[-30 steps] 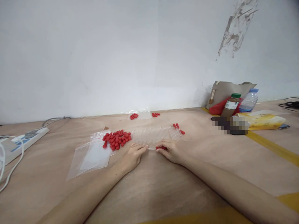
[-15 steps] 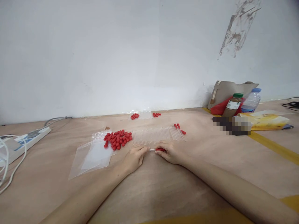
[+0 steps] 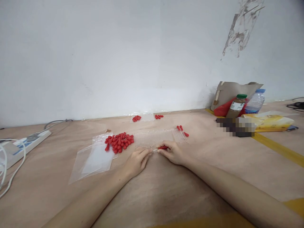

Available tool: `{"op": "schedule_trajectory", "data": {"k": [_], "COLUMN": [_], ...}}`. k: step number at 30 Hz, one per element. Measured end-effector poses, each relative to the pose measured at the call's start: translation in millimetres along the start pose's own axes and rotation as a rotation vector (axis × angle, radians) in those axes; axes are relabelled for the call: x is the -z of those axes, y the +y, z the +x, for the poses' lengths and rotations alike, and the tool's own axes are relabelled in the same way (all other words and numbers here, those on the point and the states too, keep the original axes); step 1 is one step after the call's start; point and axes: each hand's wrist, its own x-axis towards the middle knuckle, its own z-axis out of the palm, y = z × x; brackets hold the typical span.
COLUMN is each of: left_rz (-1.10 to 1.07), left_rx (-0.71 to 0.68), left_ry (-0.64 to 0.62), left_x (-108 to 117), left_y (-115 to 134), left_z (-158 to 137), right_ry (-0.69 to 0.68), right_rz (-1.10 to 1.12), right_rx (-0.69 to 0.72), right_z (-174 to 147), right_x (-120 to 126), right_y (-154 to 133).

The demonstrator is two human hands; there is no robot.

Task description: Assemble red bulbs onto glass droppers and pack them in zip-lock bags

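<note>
My left hand (image 3: 137,161) is closed around one end of a thin clear dropper tube (image 3: 155,150). At the tube's other end, my right hand (image 3: 175,154) pinches a red rubber bulb (image 3: 162,147), and the two parts meet end to end. Just beyond the hands lies a row of clear dropper tubes (image 3: 153,138), side by side. A heap of red rubber bulbs (image 3: 120,142) rests on a clear plastic bag (image 3: 95,161) to the left. A few droppers with red bulbs (image 3: 181,128) lie at the row's right end.
Against the wall, a clear bag (image 3: 147,117) lies with small groups of red bulbs. A white power strip (image 3: 28,144) with cables is at far left. On the right stand a grey bag (image 3: 228,91), a green-capped bottle (image 3: 237,106), a blue-capped bottle (image 3: 256,101) and a yellow tissue pack (image 3: 270,123).
My right hand has risen slightly with the red bulb, so the tube now tilts up toward the right. My left hand keeps nearly the same place.
</note>
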Motion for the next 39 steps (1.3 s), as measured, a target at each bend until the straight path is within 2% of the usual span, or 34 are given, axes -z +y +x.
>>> {"op": "schedule_trajectory", "data": {"k": [3, 6, 10, 12, 16, 19, 22, 27, 34, 36, 39], "left_rz": [-0.036, -0.05, -0.006, 0.031, 0.063, 0.063, 0.065, 0.062, 0.076, 0.074, 0.063], "left_rx": [0.009, -0.029, 0.03, 0.083, 0.136, 0.143, 0.159, 0.149, 0.158, 0.162, 0.161], "left_ry": [-0.003, -0.008, -0.01, -0.009, -0.013, -0.026, -0.042, -0.037, -0.051, -0.059, -0.063], "left_x": [0.9, 3.2, 4.5, 2.9, -1.6, -2.8, -2.2, -1.9, -2.7, -2.2, -1.2], "left_y": [3.4, 5.7, 5.5, 3.9, 0.6, 0.3, 1.3, 2.3, 2.7, 2.5, 2.3], "left_z": [1.4, 2.9, 4.3, 4.4, 3.3, 3.0, 3.5, 4.1, 4.0, 4.1, 4.2], "right_ry": [0.116, 0.226, 0.398, 0.466, 0.534, 0.639, 0.638, 0.578, 0.524, 0.546, 0.549], "right_rz": [0.287, 0.551, 0.677, 0.604, 0.156, -0.107, -0.295, -0.506, -0.533, -0.532, -0.505], "right_rx": [-0.156, -0.237, -0.366, -0.435, -0.506, -0.571, -0.594, -0.491, -0.454, -0.502, -0.661], "right_z": [3.0, 8.8, 23.8, 30.6, 30.7, 22.9, 19.2, 23.4, 25.1, 24.1, 20.1], "right_x": [-4.8, -7.3, 12.6, 36.9, 93.4, 115.1, 112.3, 94.9, 91.9, 97.1, 110.4], "right_y": [0.0, -2.9, 0.5, 9.4, 36.0, 53.1, 61.2, 64.3, 68.0, 68.0, 69.0]}}
